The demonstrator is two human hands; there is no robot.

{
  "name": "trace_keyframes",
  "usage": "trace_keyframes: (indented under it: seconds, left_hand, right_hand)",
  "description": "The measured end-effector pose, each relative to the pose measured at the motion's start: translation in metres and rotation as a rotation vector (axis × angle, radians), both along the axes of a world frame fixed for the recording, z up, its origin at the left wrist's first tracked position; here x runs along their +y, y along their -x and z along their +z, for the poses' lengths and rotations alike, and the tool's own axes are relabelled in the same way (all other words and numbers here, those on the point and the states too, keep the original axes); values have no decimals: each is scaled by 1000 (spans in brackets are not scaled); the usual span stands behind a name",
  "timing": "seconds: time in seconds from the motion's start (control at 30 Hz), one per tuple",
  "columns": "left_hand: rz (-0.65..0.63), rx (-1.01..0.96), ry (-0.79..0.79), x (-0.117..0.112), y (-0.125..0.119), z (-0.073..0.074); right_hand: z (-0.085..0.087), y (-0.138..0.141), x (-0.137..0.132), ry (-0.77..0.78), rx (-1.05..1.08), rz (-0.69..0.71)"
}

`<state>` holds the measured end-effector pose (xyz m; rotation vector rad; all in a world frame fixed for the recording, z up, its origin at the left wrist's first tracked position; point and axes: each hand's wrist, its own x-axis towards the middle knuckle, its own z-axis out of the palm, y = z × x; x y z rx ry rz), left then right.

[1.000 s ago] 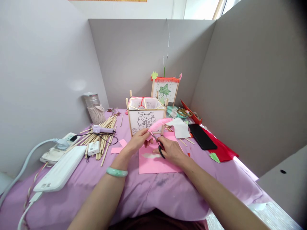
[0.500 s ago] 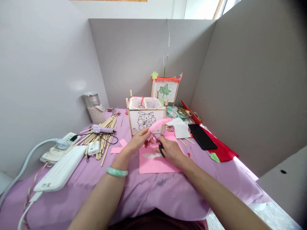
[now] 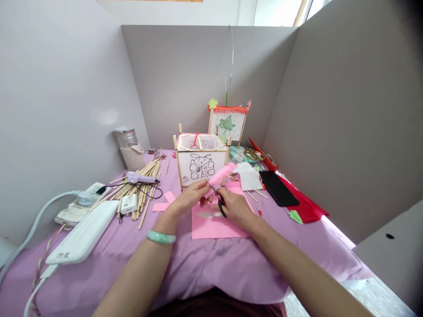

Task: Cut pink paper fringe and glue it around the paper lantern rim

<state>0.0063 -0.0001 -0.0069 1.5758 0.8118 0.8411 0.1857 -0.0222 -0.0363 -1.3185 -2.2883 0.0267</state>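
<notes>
Pink strip (image 3: 222, 173): fringed along its upper edge, it is held up in the air over the pink sheet (image 3: 214, 230), in front of the framed box (image 3: 202, 167); its far end reaches the white paper piece (image 3: 249, 177), though we cannot tell whether they touch.
Left hand (image 3: 195, 193): we grip the strip's near end between thumb and fingers; a green bangle (image 3: 161, 237) circles our wrist.
Right hand (image 3: 236, 206): our fingers are closed around the black handles of the scissors (image 3: 221, 203).
Scissor blades: they point up and left to the strip's near end, beside our left fingertips; how far apart they stand we cannot make out.
Pink sheet: flat on the purple cloth (image 3: 251, 273) beneath our hands.
Small pink pieces (image 3: 160, 207): two lie left of our left hand, near the wooden sticks (image 3: 142, 200).
Black phone (image 3: 279, 188): right of the white paper piece, partly over red material (image 3: 310, 208).
</notes>
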Motion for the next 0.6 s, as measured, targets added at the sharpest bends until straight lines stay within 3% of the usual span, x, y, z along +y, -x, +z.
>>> trace_keyframes:
  seconds: [0.6]
  left_hand:
    - [-15,2,-23,2,2,-2]
  right_hand:
    - [0,0,2,-54,4,-13]
